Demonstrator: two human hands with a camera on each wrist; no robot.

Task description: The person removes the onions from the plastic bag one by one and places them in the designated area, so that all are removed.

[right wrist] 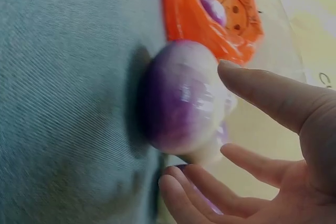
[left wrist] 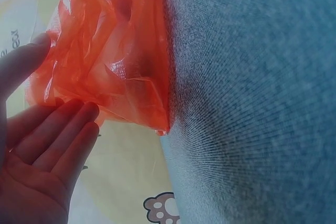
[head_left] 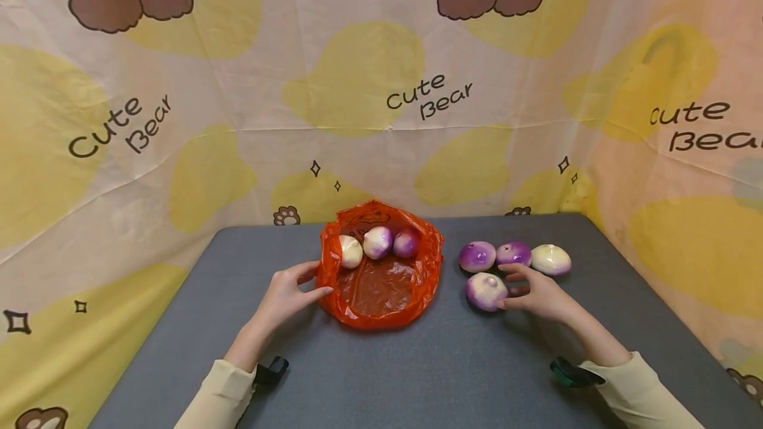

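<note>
A red plastic bag [head_left: 381, 320] stands with its mouth spread wide, its rim rolled outward. Inside lie a whitish onion [head_left: 350, 252], a purple-and-white onion [head_left: 377, 242] and a purple onion [head_left: 406, 243]. My left hand [head_left: 293, 291] touches the bag's left side, thumb at the rim, fingers extended along the outside in the left wrist view. On the right, my right hand [head_left: 539, 293] has its thumb and fingers spread about a glossy purple-and-white onion [right wrist: 181, 95] on the table. In the right wrist view, the thumb tip overlaps the onion's edge, while the other fingers stand apart from it.
Behind the right hand lie two purple onions, one [head_left: 477, 257] left of the other [head_left: 514, 253], and a whitish onion [head_left: 551, 259]. Everything stands on a grey table [head_left: 393, 382]. A printed cloth [head_left: 369, 85] hangs behind and along the sides.
</note>
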